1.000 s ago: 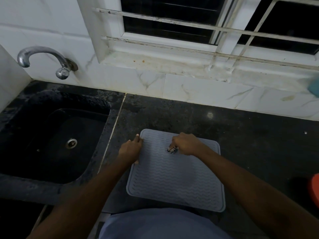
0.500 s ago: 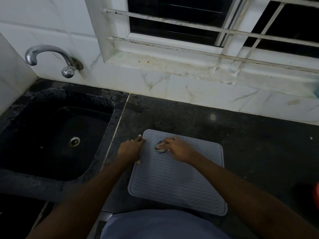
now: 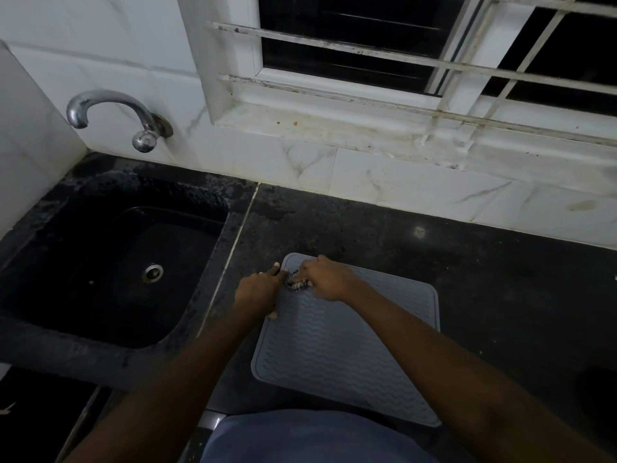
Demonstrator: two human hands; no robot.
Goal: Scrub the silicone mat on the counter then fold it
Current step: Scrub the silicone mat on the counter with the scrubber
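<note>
A grey silicone mat (image 3: 347,349) with a wavy ribbed surface lies flat on the black counter (image 3: 484,279), just right of the sink. My left hand (image 3: 258,290) presses down on the mat's far left edge, fingers spread over the rim. My right hand (image 3: 325,279) grips a small dark scrubber (image 3: 295,284) and holds it against the mat's far left corner, almost touching my left hand. Most of the scrubber is hidden under my fingers.
A black sink (image 3: 110,269) with a metal drain sits to the left, under a chrome tap (image 3: 110,111) on the white tiled wall. A barred window (image 3: 417,45) runs along the back above a stained sill.
My right hand has slid the scrubber leftwards across the far edge of the mat, from its middle to the left corner. My left hand has kept its place on the edge.
</note>
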